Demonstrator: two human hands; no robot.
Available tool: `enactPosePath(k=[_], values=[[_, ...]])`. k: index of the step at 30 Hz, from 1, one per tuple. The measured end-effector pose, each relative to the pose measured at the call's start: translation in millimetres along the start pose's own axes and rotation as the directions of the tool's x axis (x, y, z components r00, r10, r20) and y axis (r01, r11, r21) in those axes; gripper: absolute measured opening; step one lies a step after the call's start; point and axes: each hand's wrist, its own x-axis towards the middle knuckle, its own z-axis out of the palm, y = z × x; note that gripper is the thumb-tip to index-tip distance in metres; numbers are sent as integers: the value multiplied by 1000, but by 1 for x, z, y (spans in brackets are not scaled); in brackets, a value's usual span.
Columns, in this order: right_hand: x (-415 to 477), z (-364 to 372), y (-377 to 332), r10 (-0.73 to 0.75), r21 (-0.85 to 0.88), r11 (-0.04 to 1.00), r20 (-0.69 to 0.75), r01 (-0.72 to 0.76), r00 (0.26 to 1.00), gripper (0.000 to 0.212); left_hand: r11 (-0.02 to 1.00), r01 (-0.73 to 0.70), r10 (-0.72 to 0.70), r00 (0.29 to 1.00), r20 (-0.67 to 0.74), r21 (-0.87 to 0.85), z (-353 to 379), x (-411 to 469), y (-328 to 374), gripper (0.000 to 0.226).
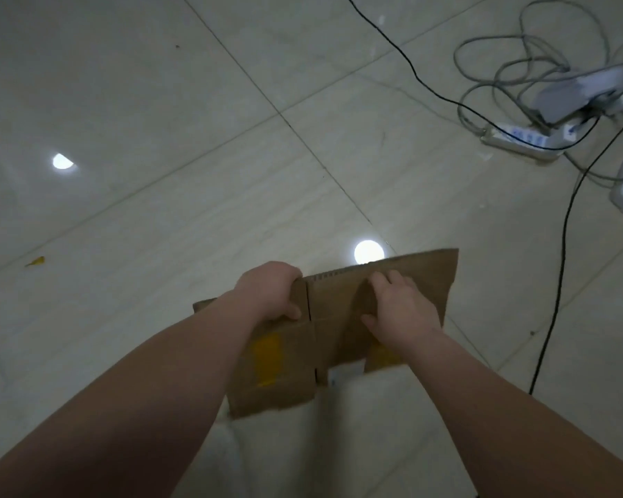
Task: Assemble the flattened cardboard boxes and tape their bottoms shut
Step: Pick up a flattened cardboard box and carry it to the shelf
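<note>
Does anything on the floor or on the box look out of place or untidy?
Yes. A small yellow scrap lies alone on the floor tiles at the left, like litter. At the upper right, grey cables lie in a loose tangle beside the power strip. The cardboard box carries yellow patches, perhaps old tape.

A single wide-angle camera worn on the person's head looked forward and steeply down from close above the forearms [180, 372], taking in the left hand [272, 291] and right hand [400, 307] on a cardboard box [425, 278] low at centre, tiled floor [159, 102] all around and a power strip [522, 142] at upper right.
</note>
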Motion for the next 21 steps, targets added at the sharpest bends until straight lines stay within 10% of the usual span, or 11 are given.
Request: enactPosePath(k=[8,13,21], values=[[-79,-170,-63,72,189,980,-62,-59,995,70,857,52,-238,923,-304,-513,-181,-135,34,36],[-132,-306,-98,108,322,945,-169,-49,980,65,491,-93,-345,892,-291,-866,-308,-227,57,38],[-200,-502,-138,292,582,809,-284,-78,913,71,247,-190,-367,889,-274,-950,-477,-337,85,32]])
